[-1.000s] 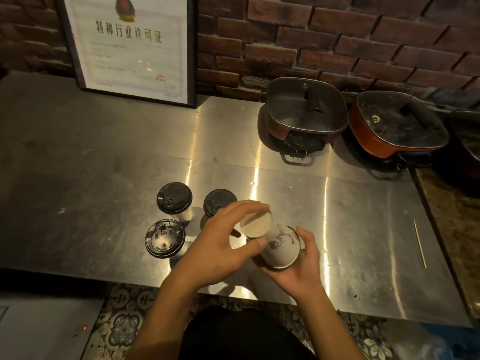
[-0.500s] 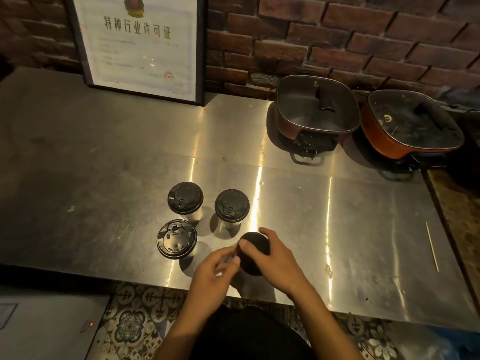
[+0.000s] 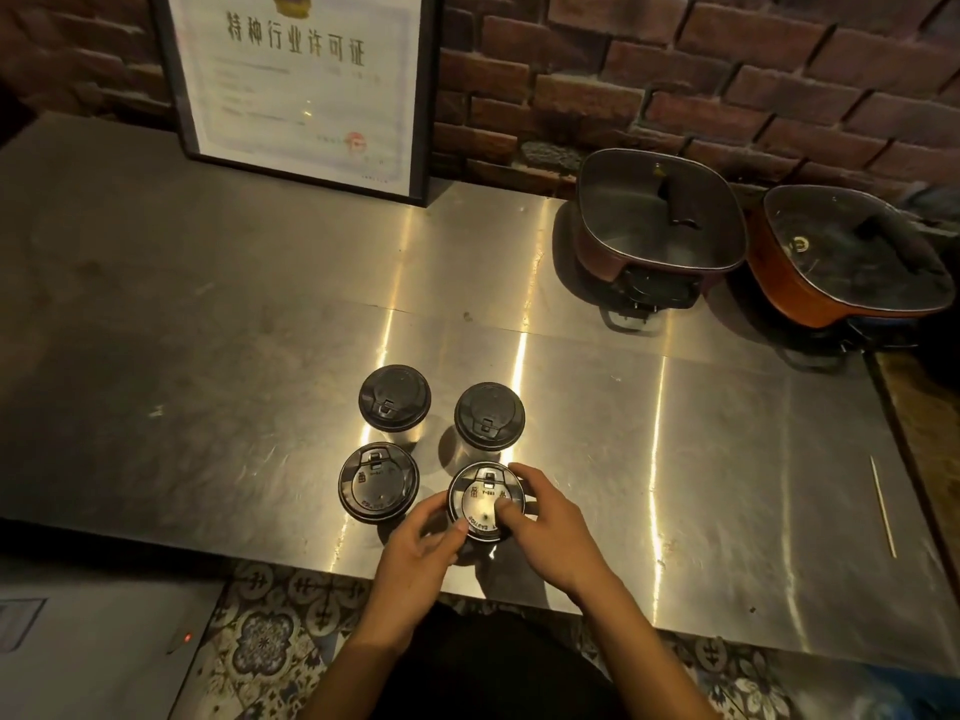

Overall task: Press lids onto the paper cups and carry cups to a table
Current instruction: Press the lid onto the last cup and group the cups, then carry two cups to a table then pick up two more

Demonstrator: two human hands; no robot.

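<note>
Several paper cups with black lids stand in a square group on the steel counter (image 3: 208, 314). Two are at the back, one on the left (image 3: 395, 396) and one on the right (image 3: 489, 416). A third lidded cup (image 3: 378, 482) stands front left. The front right cup carries a black lid (image 3: 480, 498), and both hands are on it. My left hand (image 3: 423, 550) grips its near left rim with fingers and thumb. My right hand (image 3: 545, 522) wraps its right side, with the thumb pressing on top of the lid. The cup's body is hidden under the lid and hands.
A framed certificate (image 3: 296, 80) leans on the brick wall at the back. Two square electric pots (image 3: 660, 226) (image 3: 852, 262) with glass lids sit at the back right. A thin wooden stick (image 3: 883, 506) lies near the right edge. Patterned floor tiles (image 3: 270, 631) show below the counter's front edge.
One second ago my left hand held an open cup and my right hand a lid. The lid now sits on the cup, which stands on the counter with both hands on its rim.
</note>
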